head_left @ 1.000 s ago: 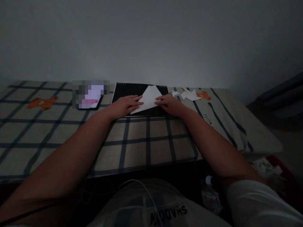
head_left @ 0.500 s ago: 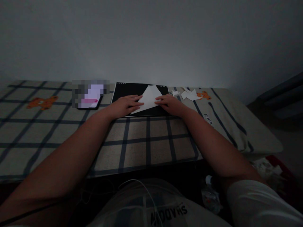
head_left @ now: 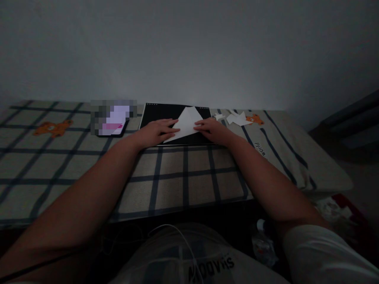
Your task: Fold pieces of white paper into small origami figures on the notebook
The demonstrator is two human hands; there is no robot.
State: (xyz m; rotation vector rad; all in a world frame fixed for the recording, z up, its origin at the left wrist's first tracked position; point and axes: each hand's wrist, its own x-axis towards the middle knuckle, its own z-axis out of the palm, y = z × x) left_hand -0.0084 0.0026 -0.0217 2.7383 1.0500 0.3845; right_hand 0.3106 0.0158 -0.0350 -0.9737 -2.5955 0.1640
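Item one: a white sheet of paper (head_left: 187, 123), folded to a point, lying on the black board (head_left: 160, 112) at the far edge of the checked cloth (head_left: 183, 177); I see my left hand (head_left: 156, 132) flat on the paper's left side and my right hand (head_left: 211, 130) flat on its right side, fingers stretched out and pressing down, gripping nothing. Further items: a phone (head_left: 114, 120) with a lit screen just left of the board, and white paper scraps (head_left: 235, 117) just right of it.
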